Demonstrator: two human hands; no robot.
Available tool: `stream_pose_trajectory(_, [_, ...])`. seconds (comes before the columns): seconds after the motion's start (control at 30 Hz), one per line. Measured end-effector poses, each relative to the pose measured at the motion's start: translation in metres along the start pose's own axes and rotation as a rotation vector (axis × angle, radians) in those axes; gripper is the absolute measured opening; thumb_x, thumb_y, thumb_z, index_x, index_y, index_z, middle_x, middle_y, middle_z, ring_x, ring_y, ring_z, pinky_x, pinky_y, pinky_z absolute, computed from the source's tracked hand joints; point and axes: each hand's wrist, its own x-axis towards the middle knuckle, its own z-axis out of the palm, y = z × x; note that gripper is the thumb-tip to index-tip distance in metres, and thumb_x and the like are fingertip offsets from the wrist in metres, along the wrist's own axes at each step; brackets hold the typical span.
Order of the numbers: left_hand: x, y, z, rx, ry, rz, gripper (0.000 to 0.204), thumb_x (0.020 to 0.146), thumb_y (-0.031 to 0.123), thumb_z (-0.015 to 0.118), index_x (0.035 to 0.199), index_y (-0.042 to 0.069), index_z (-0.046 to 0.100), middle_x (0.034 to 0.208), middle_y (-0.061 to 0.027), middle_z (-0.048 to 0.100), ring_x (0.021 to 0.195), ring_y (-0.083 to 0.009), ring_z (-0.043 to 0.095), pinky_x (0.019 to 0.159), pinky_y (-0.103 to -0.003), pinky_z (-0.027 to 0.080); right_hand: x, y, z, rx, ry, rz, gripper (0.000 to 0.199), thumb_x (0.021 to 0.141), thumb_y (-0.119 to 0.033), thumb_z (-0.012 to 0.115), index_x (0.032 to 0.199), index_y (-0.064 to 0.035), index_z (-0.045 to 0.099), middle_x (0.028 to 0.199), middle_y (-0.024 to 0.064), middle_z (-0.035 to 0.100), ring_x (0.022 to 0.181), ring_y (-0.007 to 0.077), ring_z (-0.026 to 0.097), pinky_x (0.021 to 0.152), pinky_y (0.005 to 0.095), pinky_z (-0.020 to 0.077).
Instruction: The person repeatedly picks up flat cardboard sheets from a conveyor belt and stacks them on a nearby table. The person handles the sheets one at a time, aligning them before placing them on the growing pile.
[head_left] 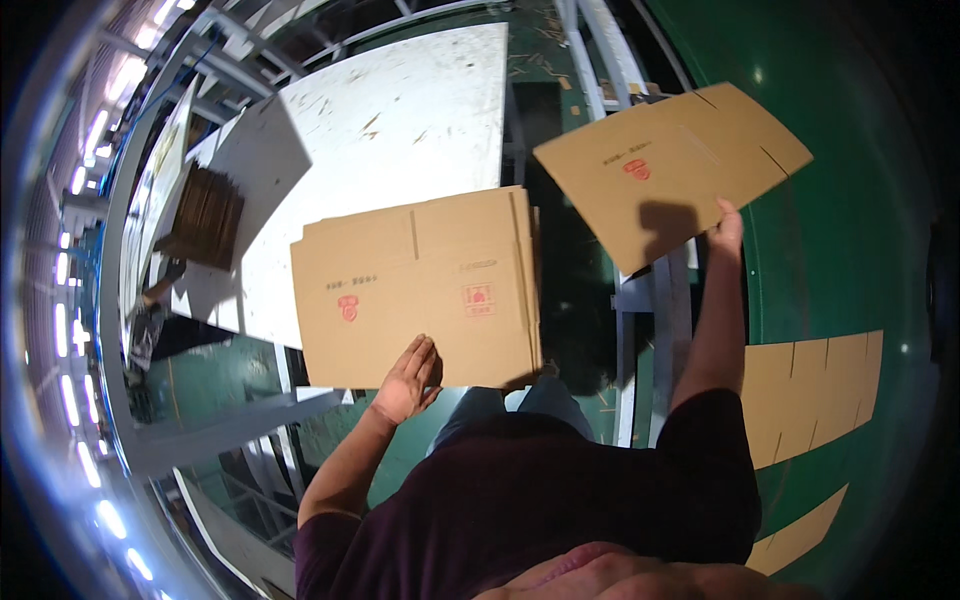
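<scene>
A stack of flat brown cardboard sheets with red print and slots lies on the near edge of a white table. My left hand rests on the top sheet near its front edge, fingers stretched out and close together. Out to the right, my right hand grips another flat cardboard sheet by its near edge. The thumb lies on the upper face; the other fingers are mostly hidden beneath. This sheet is held in the air, apart from the stack, above a metal frame and the green floor.
The white table has scattered scraps on it. At its left stands a bundle of brown cardboard, with a person's hand beside it. Metal rails run along my right. Cardboard sheets lie on the green floor at the right.
</scene>
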Motion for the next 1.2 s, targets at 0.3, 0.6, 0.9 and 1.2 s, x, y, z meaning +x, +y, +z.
stream_pose_trajectory(0.3, [-0.011,-0.006,0.012,-0.133,0.185,0.062,0.064,0.08,0.03,0.06,0.127,-0.008,0.042,0.132,-0.022,0.043,0.124,-0.037,0.04,0.106,-0.042,0.032,-0.271,0.054,0.138,-0.008,-0.13,0.153,0.024,0.082,-0.012,0.056,0.105,-0.0058,0.057,0.1,0.0104,0.061,0.089,0.0226,0.061,0.075,0.0343,0.0518])
stream_pose_trajectory(0.6, [-0.023,-0.007,0.069,-0.157,0.342,-0.036,0.049,0.084,0.034,0.055,0.126,0.01,0.05,0.126,-0.0159,0.051,0.113,-0.033,0.05,0.097,-0.045,0.039,-0.5,0.214,0.189,0.084,-0.529,0.805,0.041,0.097,-0.026,0.047,0.132,-0.0052,0.041,0.13,0.0121,0.051,0.119,0.0267,0.05,0.102,0.0462,0.0381])
stream_pose_trajectory(0.9, [-0.151,-0.022,0.021,-0.328,0.63,0.022,0.02,0.073,0.012,0.065,0.092,0.004,0.064,0.096,-0.0111,0.063,0.089,-0.0306,0.06,0.078,-0.039,0.049,-0.525,0.239,0.21,-0.253,-0.602,1.162,0.062,0.095,-0.052,0.036,0.129,0.0002,0.04,0.116,0.0205,0.057,0.101,0.0312,0.06,0.087,0.0454,0.0498])
stream_pose_trajectory(1.2, [-0.053,0.004,0.013,-0.174,0.525,0.021,0.032,0.076,0.018,0.067,0.107,0.009,0.063,0.127,-0.008,0.053,0.123,-0.0267,0.045,0.104,-0.043,0.036,-0.496,0.228,0.174,-1.064,-1.384,0.562,0.035,0.088,-0.026,0.055,0.111,0.0007,0.056,0.098,0.0152,0.063,0.09,0.0267,0.063,0.082,0.0381,0.0502])
